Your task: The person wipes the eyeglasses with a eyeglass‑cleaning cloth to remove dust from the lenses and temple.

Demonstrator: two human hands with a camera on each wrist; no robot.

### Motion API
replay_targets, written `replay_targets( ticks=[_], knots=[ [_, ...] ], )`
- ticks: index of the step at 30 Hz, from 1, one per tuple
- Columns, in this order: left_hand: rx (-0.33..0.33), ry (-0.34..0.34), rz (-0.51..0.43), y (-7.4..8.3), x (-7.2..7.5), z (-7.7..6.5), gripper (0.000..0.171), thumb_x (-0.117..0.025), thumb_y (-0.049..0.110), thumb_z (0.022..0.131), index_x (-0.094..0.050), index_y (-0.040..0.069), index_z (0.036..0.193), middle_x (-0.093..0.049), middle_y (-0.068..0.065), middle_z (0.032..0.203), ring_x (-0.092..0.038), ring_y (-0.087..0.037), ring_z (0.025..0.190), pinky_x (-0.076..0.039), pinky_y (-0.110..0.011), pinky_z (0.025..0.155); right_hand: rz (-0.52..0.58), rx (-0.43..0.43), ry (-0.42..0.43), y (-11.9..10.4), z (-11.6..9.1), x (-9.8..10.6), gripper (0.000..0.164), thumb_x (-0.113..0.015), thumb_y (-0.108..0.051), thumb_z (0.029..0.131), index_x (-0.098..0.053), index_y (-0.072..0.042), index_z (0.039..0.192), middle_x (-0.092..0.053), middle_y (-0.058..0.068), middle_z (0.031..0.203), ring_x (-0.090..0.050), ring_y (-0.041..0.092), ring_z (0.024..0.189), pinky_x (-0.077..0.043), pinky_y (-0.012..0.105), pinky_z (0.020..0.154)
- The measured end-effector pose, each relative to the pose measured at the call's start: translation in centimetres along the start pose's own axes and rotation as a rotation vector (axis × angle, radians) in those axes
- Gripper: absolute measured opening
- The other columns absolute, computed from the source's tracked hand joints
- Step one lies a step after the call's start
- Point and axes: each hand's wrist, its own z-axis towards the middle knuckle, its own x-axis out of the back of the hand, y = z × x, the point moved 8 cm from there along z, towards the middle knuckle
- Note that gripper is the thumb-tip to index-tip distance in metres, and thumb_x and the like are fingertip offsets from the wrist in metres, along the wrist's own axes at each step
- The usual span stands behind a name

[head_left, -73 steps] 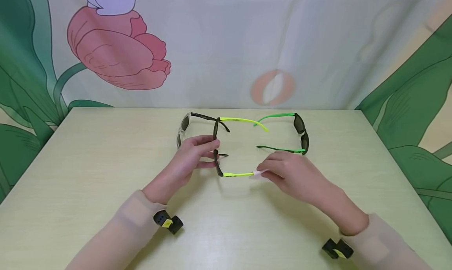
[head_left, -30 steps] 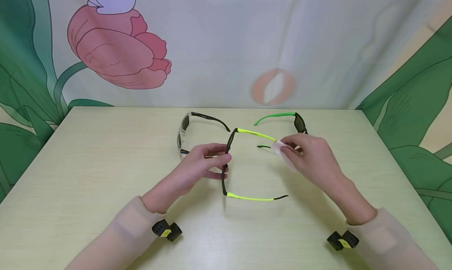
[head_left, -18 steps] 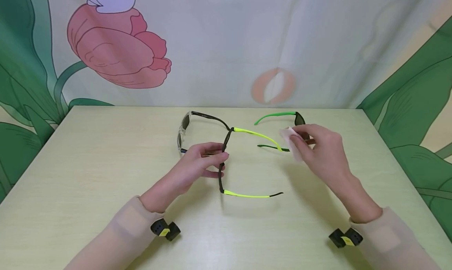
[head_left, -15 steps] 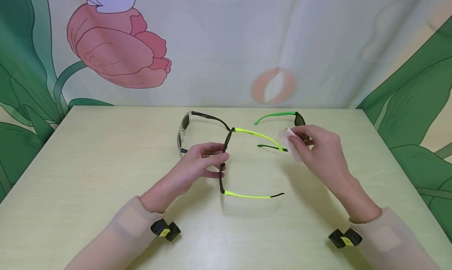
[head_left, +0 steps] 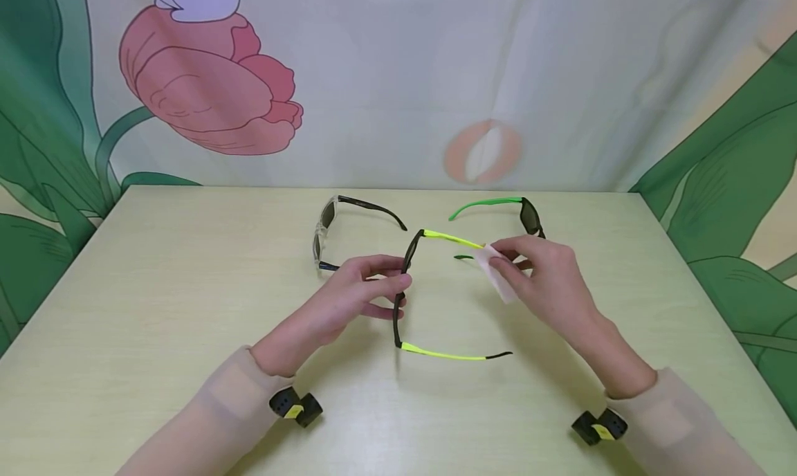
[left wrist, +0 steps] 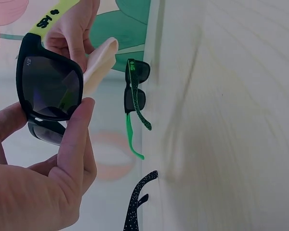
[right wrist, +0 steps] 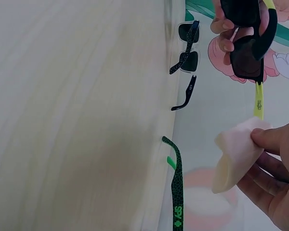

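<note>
Gripping black-and-yellow sunglasses (head_left: 396,327) by the front with the fingers (head_left: 389,284) of the left hand (head_left: 345,296), raised above the pale wooden surface (head_left: 187,268), with both arms unfolded to the right; pinching a pale cloth (head_left: 496,275) in the fingers of the right hand (head_left: 551,275), against the far yellow arm (head_left: 451,239) and hiding its tip; showing, behind on the surface, clear-framed sunglasses (head_left: 328,214) at left and green-armed sunglasses (head_left: 530,218) at right, each partly covered by a hand
</note>
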Motion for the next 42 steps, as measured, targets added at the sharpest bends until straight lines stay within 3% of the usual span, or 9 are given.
replay_targets(
  ticks=[12,18,24,30,35,37,42],
  knots=[
    [0.024,-0.028,0.022,-0.4,-1.3,0.2,0.055,-0.068,0.010,0.099,-0.046,-0.011,0.145,-0.055,-0.019,0.129,-0.065,-0.026,0.096,-0.061,-0.046,0.084,-0.066,0.050,-0.043,-1.2,0.9,-1.1,0.013,-0.080,-0.003,0.089,-0.079,-0.004,0.102,-0.075,0.005,0.093,-0.067,0.017,0.076,-0.057,0.037,0.065],
    [0.022,-0.043,0.070,-0.5,-2.2,0.3,0.053,-0.070,0.013,0.098,-0.051,-0.009,0.142,-0.058,-0.015,0.119,-0.066,-0.030,0.101,-0.062,-0.044,0.082,-0.074,0.045,-0.054,-1.8,1.3,-1.8,0.011,-0.079,-0.005,0.090,-0.079,-0.005,0.101,-0.075,0.004,0.094,-0.067,0.017,0.078,-0.054,0.036,0.066],
    [0.018,-0.051,0.077,-0.5,-2.9,0.4,0.050,-0.071,0.015,0.098,-0.054,-0.008,0.139,-0.058,-0.013,0.116,-0.066,-0.033,0.101,-0.062,-0.043,0.081,-0.075,0.083,-0.007,-2.6,1.4,-2.0,0.012,-0.079,-0.005,0.089,-0.079,-0.004,0.101,-0.071,0.007,0.098,-0.067,0.025,0.087,-0.054,0.039,0.070],
    [0.008,-0.027,0.049,-0.4,-3.0,0.3,0.045,-0.071,0.012,0.098,-0.057,-0.007,0.136,-0.058,-0.012,0.114,-0.066,-0.022,0.092,-0.062,-0.044,0.081,-0.131,0.086,-0.008,-3.0,1.2,-2.1,0.020,-0.080,-0.002,0.088,-0.079,-0.003,0.108,-0.065,0.011,0.099,-0.061,0.028,0.088,-0.054,0.040,0.067],
    [0.011,-0.006,0.021,-0.4,-2.9,0.4,0.046,-0.070,0.010,0.098,-0.055,-0.008,0.138,-0.058,-0.012,0.114,-0.066,-0.031,0.097,-0.062,-0.044,0.081,-0.157,0.106,-0.027,-3.1,1.2,-2.3,0.032,-0.077,0.005,0.086,-0.073,0.002,0.117,-0.067,0.013,0.100,-0.063,0.030,0.093,-0.057,0.043,0.075],
    [0.014,-0.002,0.018,-0.5,-2.8,0.4,0.047,-0.069,0.010,0.099,-0.053,-0.009,0.139,-0.057,-0.013,0.115,-0.066,-0.033,0.100,-0.062,-0.044,0.081,-0.158,0.109,-0.017,-3.0,1.3,-2.3,0.031,-0.076,0.006,0.086,-0.071,0.003,0.117,-0.069,0.013,0.099,-0.064,0.029,0.091,-0.057,0.043,0.075],
    [0.012,0.001,0.004,-0.6,-2.5,0.6,0.049,-0.067,0.010,0.100,-0.050,-0.011,0.141,-0.056,-0.015,0.116,-0.067,-0.025,0.095,-0.062,-0.045,0.082,-0.147,0.111,0.005,-2.9,1.2,-2.0,0.022,-0.075,0.006,0.087,-0.070,0.001,0.108,-0.071,0.012,0.097,-0.065,0.027,0.087,-0.057,0.043,0.075]
  ],
)
